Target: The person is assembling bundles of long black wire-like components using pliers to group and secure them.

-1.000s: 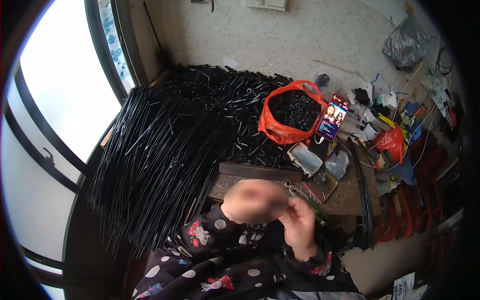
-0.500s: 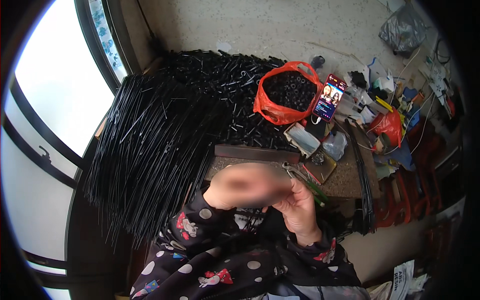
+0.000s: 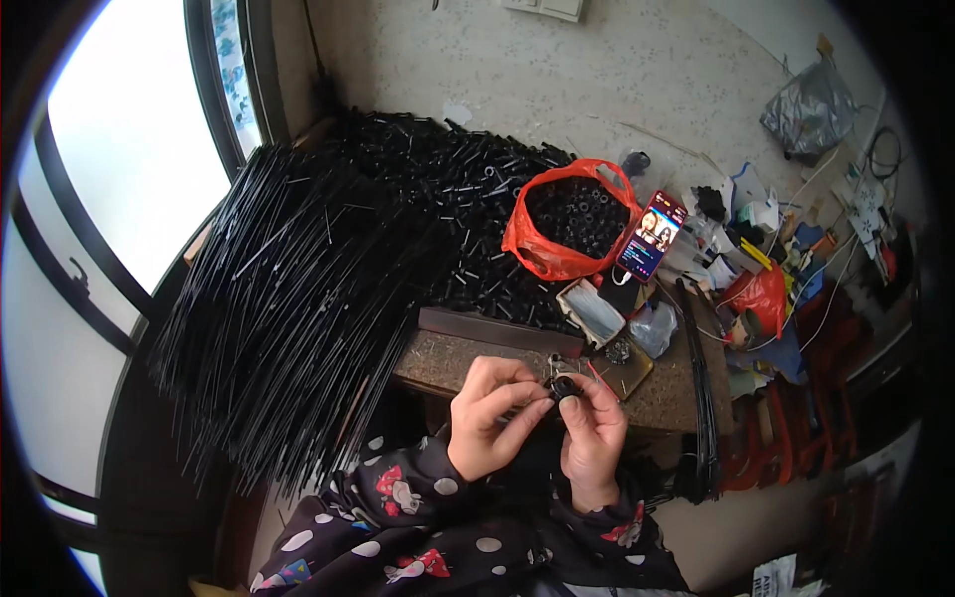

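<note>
A wide fan of long black rods [image 3: 288,298] slopes off the surface [image 3: 477,360] to the person's left, well apart from both hands. At the near edge of that surface, the left hand [image 3: 489,418] and right hand [image 3: 594,438] meet fingertip to fingertip. Each grip is pinched on a small black ring-shaped part [image 3: 567,389], which sits between them, slightly nearer the right hand.

Lit phone screen [image 3: 652,236] beside orange bag [image 3: 557,254]
</note>
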The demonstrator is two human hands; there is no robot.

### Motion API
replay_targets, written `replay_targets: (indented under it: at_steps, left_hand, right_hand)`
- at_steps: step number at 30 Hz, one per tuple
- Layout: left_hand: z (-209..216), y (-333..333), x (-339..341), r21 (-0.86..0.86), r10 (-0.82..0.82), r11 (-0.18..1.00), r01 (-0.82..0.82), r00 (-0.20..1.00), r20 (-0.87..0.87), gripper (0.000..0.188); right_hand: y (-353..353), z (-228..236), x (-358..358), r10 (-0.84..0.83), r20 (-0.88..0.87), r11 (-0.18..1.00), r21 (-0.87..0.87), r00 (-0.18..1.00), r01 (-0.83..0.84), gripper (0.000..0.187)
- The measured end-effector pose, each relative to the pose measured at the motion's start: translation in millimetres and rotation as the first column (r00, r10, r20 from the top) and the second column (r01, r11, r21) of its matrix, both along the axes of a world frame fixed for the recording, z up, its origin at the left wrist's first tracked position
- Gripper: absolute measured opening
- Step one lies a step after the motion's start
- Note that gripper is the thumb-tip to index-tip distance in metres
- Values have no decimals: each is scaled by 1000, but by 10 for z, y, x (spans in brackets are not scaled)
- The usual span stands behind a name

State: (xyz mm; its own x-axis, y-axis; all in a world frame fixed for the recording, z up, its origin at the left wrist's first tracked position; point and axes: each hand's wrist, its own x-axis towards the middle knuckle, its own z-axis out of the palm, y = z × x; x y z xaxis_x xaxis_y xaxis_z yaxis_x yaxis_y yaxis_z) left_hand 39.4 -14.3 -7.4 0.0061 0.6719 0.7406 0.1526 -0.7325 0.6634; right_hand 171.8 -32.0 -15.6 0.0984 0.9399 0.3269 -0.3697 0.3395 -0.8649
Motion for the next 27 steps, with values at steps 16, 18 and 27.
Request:
replay_targets:
  at_steps: [16,18,27]
  left_hand:
    - [-59,-36,-77,-280,-407,787,549,805,432,21]
    - [3,-47,-67,-215,-369,860,462,856,364,26]
    - [-43,-34,-131,-273,-565,777,567,820,92,30]
  right_hand:
    - [39,49,59,2,321,984,168,947,-59,21]
    - [72,-15,94,143,198,983,87,970,-163,17]
    - [29,-80,50,186,87,977,-125,979,-175,57]
